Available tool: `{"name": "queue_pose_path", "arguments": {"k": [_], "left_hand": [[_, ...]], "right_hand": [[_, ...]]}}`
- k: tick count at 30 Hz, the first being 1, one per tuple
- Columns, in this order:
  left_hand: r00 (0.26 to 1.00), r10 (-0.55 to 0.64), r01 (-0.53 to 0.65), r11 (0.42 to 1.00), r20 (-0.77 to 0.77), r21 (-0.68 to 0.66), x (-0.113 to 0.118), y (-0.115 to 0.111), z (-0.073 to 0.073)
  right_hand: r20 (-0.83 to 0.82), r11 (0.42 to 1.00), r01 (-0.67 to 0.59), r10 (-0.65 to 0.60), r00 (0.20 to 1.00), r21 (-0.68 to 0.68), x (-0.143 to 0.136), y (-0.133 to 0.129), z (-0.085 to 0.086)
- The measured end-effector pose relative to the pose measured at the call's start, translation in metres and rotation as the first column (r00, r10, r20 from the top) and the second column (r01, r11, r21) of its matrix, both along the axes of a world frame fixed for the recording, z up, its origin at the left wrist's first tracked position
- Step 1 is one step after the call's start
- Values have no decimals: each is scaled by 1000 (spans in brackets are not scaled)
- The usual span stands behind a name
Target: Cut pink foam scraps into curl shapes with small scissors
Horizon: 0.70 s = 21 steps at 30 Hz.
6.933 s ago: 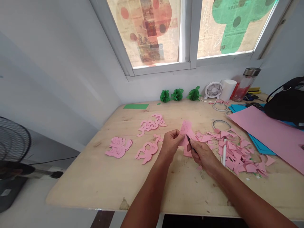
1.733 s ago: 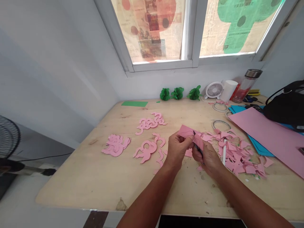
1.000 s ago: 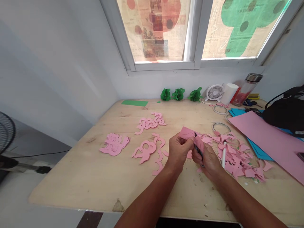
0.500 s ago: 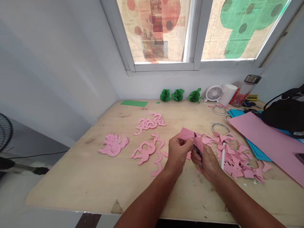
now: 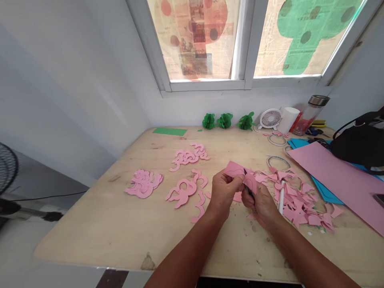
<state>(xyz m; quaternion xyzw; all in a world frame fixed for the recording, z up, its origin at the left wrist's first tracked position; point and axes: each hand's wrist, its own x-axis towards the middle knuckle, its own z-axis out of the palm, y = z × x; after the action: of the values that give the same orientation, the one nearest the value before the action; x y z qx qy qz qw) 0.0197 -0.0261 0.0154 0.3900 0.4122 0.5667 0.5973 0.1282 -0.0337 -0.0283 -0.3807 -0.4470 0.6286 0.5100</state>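
Between my hands is a piece of pink paper [image 5: 233, 168] with a curved line drawn on it. My left hand [image 5: 223, 190] pinches its lower left edge. In my right hand [image 5: 261, 202] are dark scissors [image 5: 249, 193], their blades across the paper; fingers cover most of the handles. Left of my hands lie curly pink cut-outs [image 5: 182, 193], a second group farther back [image 5: 189, 156] and a stacked pile [image 5: 143, 183]. Pink paper scraps [image 5: 300, 204] are heaped just right of my right hand, with a white pen [image 5: 281, 198] among them.
Along the wall stand green paper balls [image 5: 225, 120], a small white fan [image 5: 270, 118] and a glass bottle [image 5: 310, 116]. Tape rings [image 5: 278, 162] lie behind the scraps. At right, a large pink sheet [image 5: 339, 172] overlaps blue sheets [image 5: 325, 190], near a black bag [image 5: 360, 140].
The scissor blades and the paper have shifted very slightly against each other. Both hands keep their grip, my left hand a touch farther left. The things on the table stay put.
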Motion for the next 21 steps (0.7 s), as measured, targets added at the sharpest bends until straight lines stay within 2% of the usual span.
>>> {"name": "queue_pose_path", "arguments": {"k": [21], "left_hand": [[999, 32, -33, 999, -27, -20, -2, 4, -2]], "right_hand": [[50, 998, 6, -3, 999, -61, -1, -1, 6]]}}
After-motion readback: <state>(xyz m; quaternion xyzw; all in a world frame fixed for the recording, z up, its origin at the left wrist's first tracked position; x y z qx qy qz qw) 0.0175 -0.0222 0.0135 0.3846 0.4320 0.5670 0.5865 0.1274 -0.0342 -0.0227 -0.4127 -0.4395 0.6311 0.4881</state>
